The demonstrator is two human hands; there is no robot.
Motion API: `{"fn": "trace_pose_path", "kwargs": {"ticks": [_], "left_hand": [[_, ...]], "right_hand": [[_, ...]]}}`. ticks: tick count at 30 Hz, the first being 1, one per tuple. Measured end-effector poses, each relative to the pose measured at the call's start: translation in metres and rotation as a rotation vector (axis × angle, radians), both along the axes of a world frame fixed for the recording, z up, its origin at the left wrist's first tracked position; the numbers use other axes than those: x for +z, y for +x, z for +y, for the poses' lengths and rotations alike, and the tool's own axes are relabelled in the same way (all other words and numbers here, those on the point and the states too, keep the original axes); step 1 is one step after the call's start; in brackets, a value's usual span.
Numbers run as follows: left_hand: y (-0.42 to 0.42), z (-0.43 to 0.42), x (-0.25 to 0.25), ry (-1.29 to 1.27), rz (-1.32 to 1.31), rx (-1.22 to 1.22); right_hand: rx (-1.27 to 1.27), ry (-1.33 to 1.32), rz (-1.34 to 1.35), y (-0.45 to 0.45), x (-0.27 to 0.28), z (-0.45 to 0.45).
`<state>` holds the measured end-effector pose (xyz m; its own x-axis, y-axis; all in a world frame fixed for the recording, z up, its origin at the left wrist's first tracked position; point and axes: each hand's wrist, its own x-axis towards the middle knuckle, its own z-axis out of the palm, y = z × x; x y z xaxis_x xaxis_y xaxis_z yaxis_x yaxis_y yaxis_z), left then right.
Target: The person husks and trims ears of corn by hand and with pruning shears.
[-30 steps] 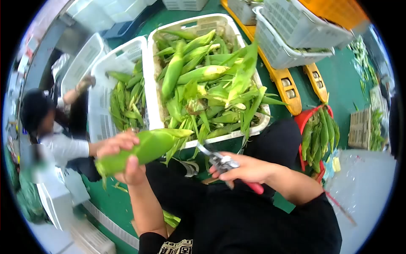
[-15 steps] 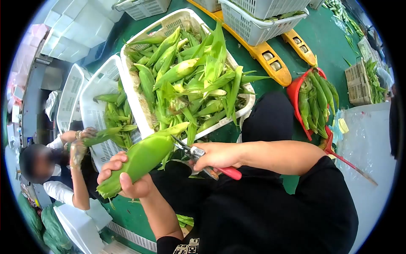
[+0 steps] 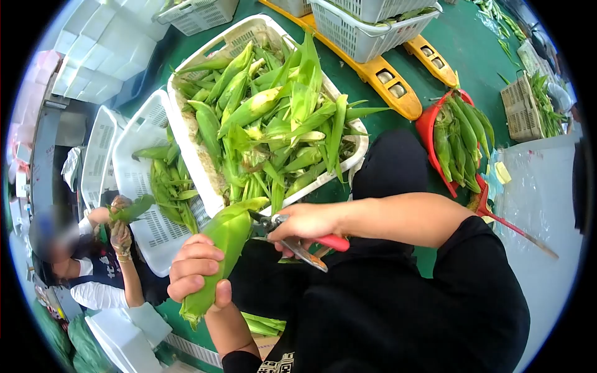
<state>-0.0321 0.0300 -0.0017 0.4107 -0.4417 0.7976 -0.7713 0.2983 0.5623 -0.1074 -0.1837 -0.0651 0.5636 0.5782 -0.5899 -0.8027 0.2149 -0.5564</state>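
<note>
An ear of corn in its green husk is held tilted in front of me, its narrow pale end pointing up and right. My left hand is closed around its lower part. My right hand grips pruning shears with red-tipped handles. Their dark blades lie against the ear's side near the narrow end; how far they are spread is hard to make out. Just beyond the ear, a white crate holds a heap of husked corn and loose leaves.
At left a co-worker handles green corn beside another white crate. A red scoop-like container filled with corn stands at right. Behind are a yellow pallet jack and stacked crates. White foam boxes are piled at upper left.
My left hand has turned the ear more upright and shifted it right. The shears have moved slightly left and down, their handles spread wider. The co-worker's hands and corn have moved.
</note>
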Motion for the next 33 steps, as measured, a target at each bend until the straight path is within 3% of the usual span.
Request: {"fn": "trace_pose_path", "kwargs": {"ticks": [2, 6, 7, 9, 12, 16, 19, 20, 23, 24, 25, 27, 29, 30, 31, 33], "left_hand": [[0.005, 0.001, 0.0, 0.0, -0.007, -0.006], [0.026, 0.007, -0.02, -0.265, 0.14, 0.255], [0.032, 0.016, -0.022, -0.365, 0.22, 0.328], [0.042, 0.031, -0.02, -0.607, 0.434, 0.204], [0.038, 0.034, -0.021, -0.733, 0.561, 0.058], [0.021, -0.005, -0.031, -0.703, 0.479, 0.106], [0.006, -0.022, -0.029, -0.786, 0.611, 0.184], [0.001, -0.019, -0.032, -0.74, 0.663, 0.246], [-0.007, -0.021, -0.043, -0.703, 1.215, 0.291], [-0.003, -0.024, -0.048, -0.655, 1.226, 0.323], [-0.003, -0.028, -0.05, -0.723, 1.364, 0.492], [0.003, -0.035, -0.049, -0.845, 1.484, 0.451], [0.008, -0.043, -0.036, -0.995, 1.685, 0.449], [0.012, -0.046, -0.03, -1.073, 1.785, 0.445], [0.022, -0.047, -0.033, -1.008, 1.824, 0.434], [0.043, -0.043, -0.054, -0.883, 1.894, 0.413]], "right_hand": [[-0.026, -0.045, -0.053, -0.005, 0.008, 0.004], [-0.191, 0.045, -0.043, -0.028, -0.011, 0.026], [-0.153, -0.027, -0.181, -0.037, -0.03, 0.026], [-0.306, -0.027, -0.1, -0.049, -0.04, 0.019], [-0.693, 0.053, -0.081, -0.023, -0.045, 0.022], [-1.084, 0.231, -0.123, 0.039, 0.005, 0.036], [-1.288, 0.31, -0.197, 0.056, 0.015, 0.036], [-1.315, 0.32, -0.254, 0.057, 0.018, 0.034], [-1.318, 0.333, -0.454, 0.055, 0.018, 0.024], [-1.297, 0.289, -0.527, 0.056, 0.016, 0.021], [-1.273, 0.247, -0.605, 0.058, 0.015, 0.017], [-1.245, 0.207, -0.674, 0.06, 0.013, 0.013], [-1.162, 0.185, -0.688, 0.062, 0.01, 0.007], [-1.094, 0.342, -0.629, 0.063, 0.008, 0.004], [-1.017, 0.496, -0.565, 0.065, 0.005, 0.003], [-0.943, 0.466, -0.507, 0.067, 0.007, 0.007]]}}
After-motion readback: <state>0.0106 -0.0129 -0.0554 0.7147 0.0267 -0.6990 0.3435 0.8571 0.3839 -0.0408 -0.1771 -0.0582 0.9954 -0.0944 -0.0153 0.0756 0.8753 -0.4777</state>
